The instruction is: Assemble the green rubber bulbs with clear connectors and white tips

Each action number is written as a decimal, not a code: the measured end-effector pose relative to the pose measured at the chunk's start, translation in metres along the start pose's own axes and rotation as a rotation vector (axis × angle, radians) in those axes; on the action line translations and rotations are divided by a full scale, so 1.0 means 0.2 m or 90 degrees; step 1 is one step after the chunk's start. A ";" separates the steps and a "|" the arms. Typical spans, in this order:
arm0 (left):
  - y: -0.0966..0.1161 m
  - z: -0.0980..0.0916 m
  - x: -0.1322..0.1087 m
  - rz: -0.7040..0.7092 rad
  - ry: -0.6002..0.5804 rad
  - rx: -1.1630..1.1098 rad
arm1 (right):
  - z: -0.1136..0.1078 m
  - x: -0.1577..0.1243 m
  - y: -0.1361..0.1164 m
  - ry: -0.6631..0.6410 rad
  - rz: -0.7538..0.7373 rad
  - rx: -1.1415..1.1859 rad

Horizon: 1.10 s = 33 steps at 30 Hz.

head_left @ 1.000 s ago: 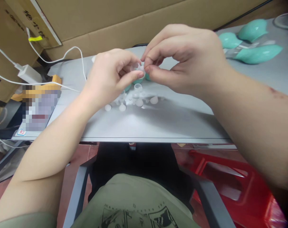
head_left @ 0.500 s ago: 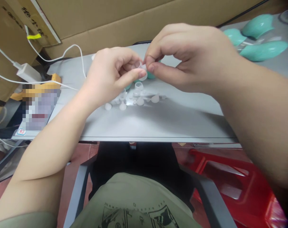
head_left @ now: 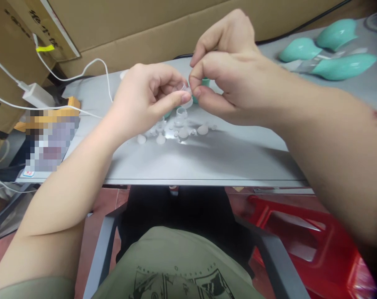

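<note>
Between the thumb and fingers of my left hand (head_left: 154, 89) is a small clear plastic piece (head_left: 187, 101), cup-like with a wide rim. My right hand (head_left: 222, 83) meets it from the right, thumb and index finger pinched at its edge. Whatever that pinch holds is too small or hidden to make out. Below the hands a clear cup-shaped piece (head_left: 181, 116) stands on the grey table (head_left: 207, 162). Several small translucent teardrop-shaped pieces (head_left: 183, 133) lie scattered in front of it. Green parts (head_left: 204, 85) show partly behind my fingers.
Several mint-green bulbs with clear ends (head_left: 347, 66) lie at the back right. On the left are a white charger (head_left: 37, 94) with cables and a blurred flat item (head_left: 51, 143). Cardboard (head_left: 129, 29) stands behind the table. A red plastic stool (head_left: 331, 249) is at lower right.
My right hand has turned at the wrist, its back fingers lifting up, while its pinch stays by the clear piece. My left hand has barely moved.
</note>
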<state>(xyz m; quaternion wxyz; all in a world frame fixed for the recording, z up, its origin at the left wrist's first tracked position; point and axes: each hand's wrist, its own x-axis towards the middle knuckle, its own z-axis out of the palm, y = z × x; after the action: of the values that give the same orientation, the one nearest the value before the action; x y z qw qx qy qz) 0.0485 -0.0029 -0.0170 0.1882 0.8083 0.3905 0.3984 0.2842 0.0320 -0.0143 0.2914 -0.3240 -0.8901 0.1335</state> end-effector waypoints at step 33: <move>-0.13 -0.02 0.00 0.066 -0.008 -0.046 | -0.05 -0.01 0.00 -0.011 0.064 -0.061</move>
<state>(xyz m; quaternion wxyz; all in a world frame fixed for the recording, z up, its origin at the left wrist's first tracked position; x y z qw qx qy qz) 0.0326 0.0143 -0.0305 0.1985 0.8227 0.3322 0.4164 0.2911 0.0305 -0.0081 0.2606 -0.3809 -0.8805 0.1081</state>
